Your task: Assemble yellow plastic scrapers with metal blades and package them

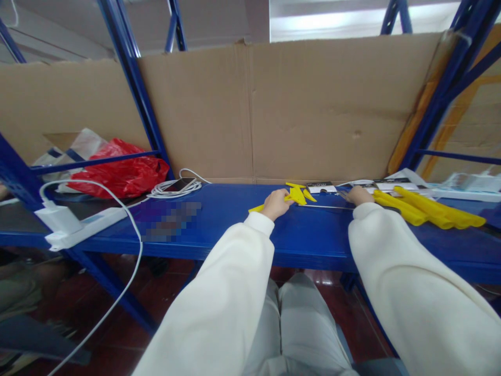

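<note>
My left hand is closed on a yellow plastic piece, pinched at the fingertips above the blue tabletop. Other small yellow pieces lie just past it. My right hand reaches down at the back of the table, beside a black-and-white card and some tiny metallic bits. Its fingers look drawn together, but whatever is between them is too small to tell. A thin metal rod lies between the hands, its right end passing behind my right hand.
Several yellow tubes lie to the right of my right wrist. Cardboard walls the back. On the left are a coiled white cable, a phone, a white power strip and a red plastic bag. Blue posts frame the bench.
</note>
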`<action>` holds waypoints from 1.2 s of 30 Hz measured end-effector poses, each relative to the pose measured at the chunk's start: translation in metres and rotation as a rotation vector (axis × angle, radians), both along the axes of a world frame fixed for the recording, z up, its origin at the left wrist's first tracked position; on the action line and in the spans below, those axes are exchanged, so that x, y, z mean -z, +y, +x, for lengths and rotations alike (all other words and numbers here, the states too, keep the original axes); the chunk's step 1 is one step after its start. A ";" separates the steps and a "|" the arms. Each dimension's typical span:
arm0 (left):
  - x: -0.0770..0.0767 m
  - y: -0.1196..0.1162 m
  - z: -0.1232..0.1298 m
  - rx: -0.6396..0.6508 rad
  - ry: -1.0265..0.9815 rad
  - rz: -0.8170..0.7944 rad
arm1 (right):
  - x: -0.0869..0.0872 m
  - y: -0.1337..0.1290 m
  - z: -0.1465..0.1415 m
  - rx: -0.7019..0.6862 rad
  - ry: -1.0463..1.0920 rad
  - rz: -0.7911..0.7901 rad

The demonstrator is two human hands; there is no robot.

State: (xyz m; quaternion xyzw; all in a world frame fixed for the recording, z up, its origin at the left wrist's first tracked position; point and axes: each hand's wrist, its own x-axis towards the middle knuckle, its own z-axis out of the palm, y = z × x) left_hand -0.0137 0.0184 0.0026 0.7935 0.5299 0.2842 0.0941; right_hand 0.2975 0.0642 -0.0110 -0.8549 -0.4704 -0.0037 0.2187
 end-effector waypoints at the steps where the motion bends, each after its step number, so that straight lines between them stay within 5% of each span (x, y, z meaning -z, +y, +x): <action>1: 0.000 0.000 0.000 0.001 0.000 0.003 | 0.000 0.000 0.001 -0.001 0.008 -0.010; 17: -0.002 -0.002 0.000 -0.009 0.020 -0.004 | 0.005 -0.003 0.001 -0.004 0.032 0.052; 26: 0.000 0.000 0.000 -0.009 0.015 -0.003 | -0.013 -0.018 -0.016 0.087 0.076 0.155; 32: 0.001 0.003 -0.002 -0.047 0.052 -0.001 | -0.030 -0.012 -0.059 -0.189 0.202 0.440; 36: 0.000 0.002 -0.003 -0.105 0.074 -0.011 | -0.037 -0.018 -0.109 -0.390 0.375 0.485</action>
